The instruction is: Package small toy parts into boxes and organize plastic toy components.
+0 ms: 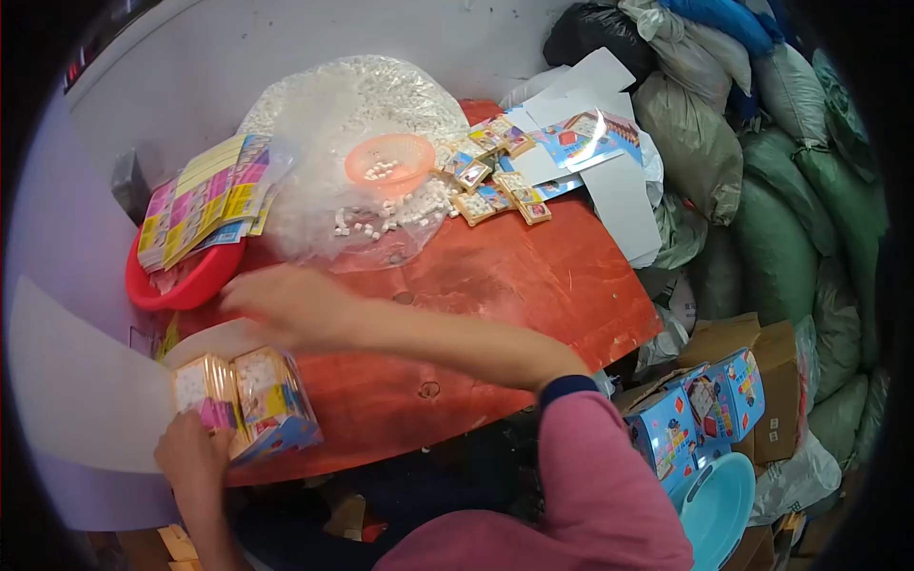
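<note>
While the left hand [195, 457] is resting at the near left side of the open box [300, 433], its fingers are lying partly curled; whether they are gripping the edge or a pack, I cannot tell. Inside the box, clear-wrapped packs [234, 390] are sitting side by side, and left of it a white panel [86, 381] is standing up. Just beyond the box, the right hand [286, 305] is hanging over the red table [533, 276], too blurred to tell how open its fingers are or whether they are holding anything. Filling or arranging the box seems to be the step in hand; the next move probably calls for keeping it steady and its packs even. Farther beyond the box, a red basin [214, 285] is holding printed cards [209, 195]; beyond and right of the box, loose packs [519, 190] are lying scattered.
</note>
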### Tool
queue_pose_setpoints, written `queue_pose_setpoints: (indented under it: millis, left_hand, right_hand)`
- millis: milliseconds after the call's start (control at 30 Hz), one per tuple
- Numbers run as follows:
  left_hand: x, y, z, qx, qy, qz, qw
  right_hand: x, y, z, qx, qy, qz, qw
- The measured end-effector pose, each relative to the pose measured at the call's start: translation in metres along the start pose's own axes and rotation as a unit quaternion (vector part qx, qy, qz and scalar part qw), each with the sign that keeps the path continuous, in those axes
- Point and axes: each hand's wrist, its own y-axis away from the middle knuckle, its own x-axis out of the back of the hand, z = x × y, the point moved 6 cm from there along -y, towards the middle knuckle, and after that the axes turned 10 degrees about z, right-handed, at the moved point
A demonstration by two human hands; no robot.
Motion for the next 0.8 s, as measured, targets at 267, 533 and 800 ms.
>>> queue_pose_setpoints:
  millis: [267, 533, 800]
  left_hand:
    - [0.065, 0.016, 0.021, 0.0, 0.09, 0.214, 0.973]
    - [-0.052, 0.0, 0.295, -0.003, 0.823, -0.345, 0.452]
    - [-0.157, -0.074, 0.371, 0.292, 0.923, -0.246, 0.055]
  right_hand:
    - [0.21, 0.113, 0.255, -0.388, 0.329, 0.028, 0.861]
    - [0.232, 0.126, 0.322, -0.352, 0.491, -0.051, 0.795]
    - [0.205, 0.128, 0.18, -0.484, 0.21, -0.112, 0.842]
